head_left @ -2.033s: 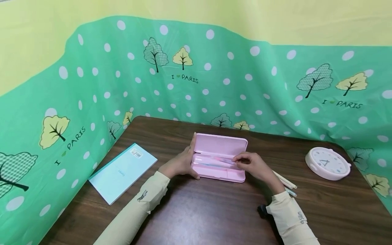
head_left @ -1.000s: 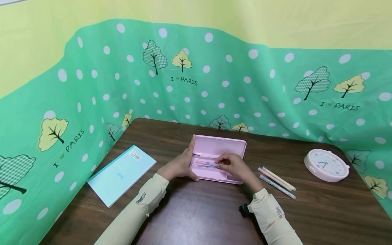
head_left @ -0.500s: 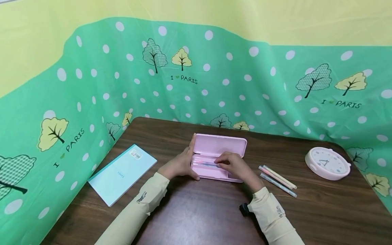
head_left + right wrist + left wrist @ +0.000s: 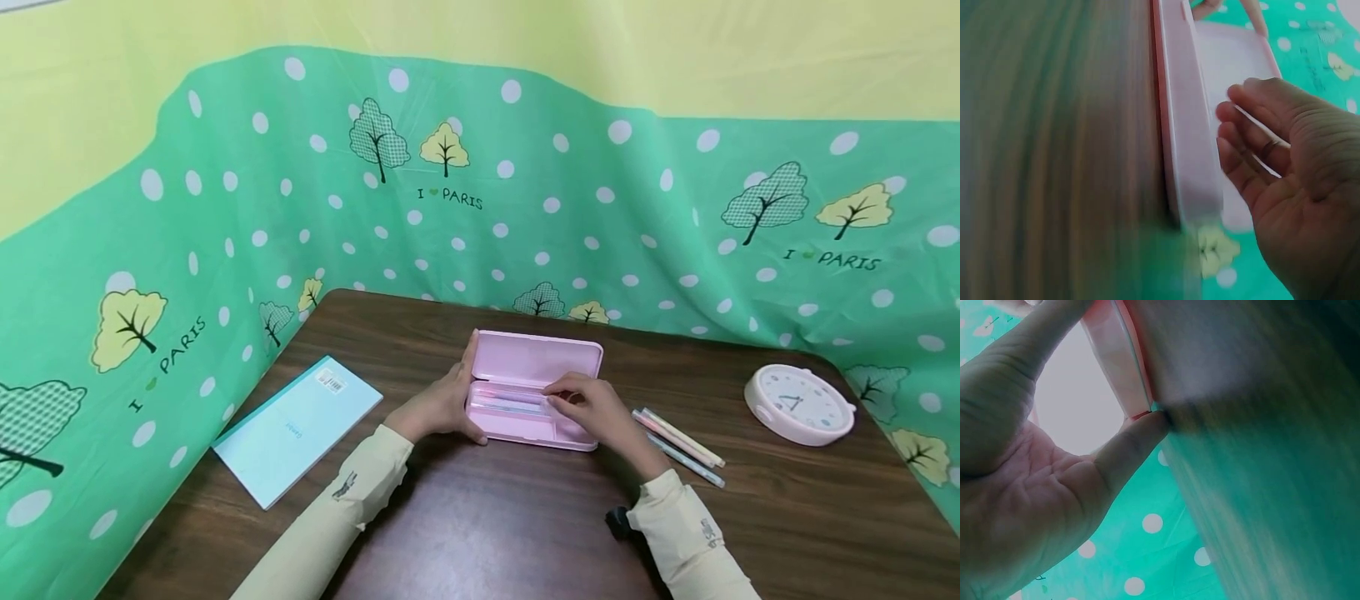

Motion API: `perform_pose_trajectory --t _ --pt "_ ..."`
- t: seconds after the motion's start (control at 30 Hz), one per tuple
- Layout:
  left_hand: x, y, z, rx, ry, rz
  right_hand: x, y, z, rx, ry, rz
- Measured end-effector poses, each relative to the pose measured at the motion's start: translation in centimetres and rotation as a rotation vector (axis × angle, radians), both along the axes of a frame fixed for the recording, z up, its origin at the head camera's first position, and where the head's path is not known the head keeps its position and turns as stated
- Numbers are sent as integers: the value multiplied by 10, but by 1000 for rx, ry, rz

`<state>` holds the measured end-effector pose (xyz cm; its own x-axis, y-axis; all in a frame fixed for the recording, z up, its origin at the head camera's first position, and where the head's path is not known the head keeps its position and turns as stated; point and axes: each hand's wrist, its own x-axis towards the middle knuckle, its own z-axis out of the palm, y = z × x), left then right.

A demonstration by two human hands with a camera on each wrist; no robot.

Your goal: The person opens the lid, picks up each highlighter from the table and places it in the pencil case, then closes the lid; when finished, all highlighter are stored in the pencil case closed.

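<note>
A pink pencil case [image 4: 537, 358] lies on the table with its lid raised at the back. Several thin pens [image 4: 510, 405] lie lengthwise in its inner compartment. My left hand [image 4: 444, 402] grips the case's left end, thumb at the front corner and a finger up along the lid's side. In the left wrist view that hand spans the end of the case [image 4: 1116, 359]. Over the right part of the case hovers my right hand [image 4: 592, 407], close to the pens' right ends. The right wrist view shows its fingers [image 4: 1244, 134] loosely bent, nothing visible between them.
Several markers [image 4: 682, 446] lie on the table right of the case, partly behind the right forearm. A light blue notebook [image 4: 300, 433] is at the left, a round pink clock [image 4: 799, 405] at the far right. A green dotted curtain [image 4: 480, 250] surrounds the table [image 4: 487, 517].
My right hand moved left into the case with a pen, which now lies among the others. Since half a second ago it has drawn back slightly right. The left hand stays put.
</note>
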<state>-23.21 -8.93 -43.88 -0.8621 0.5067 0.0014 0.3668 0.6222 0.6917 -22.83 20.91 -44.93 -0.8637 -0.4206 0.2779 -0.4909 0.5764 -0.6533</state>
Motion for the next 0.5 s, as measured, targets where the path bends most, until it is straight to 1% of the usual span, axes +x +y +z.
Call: perform_pose_trajectory --t 0.13,0.23,0.33,0.43,0.47,0.5 --pt "0 0 -2 -12 -9 5 6 29 1 -19 62 -68" --pt "0 0 -2 -16 -2 0 8 55 3 -2 95 -129" --pt "0 1 -3 -4 11 -8 11 81 6 25 97 -192" --pt "-2 0 -4 9 19 -16 18 107 6 50 83 -246" --pt "-4 -2 -9 10 38 -22 21 115 5 57 77 -257" --pt "-6 -3 -10 16 38 -21 25 123 4 64 72 -267"
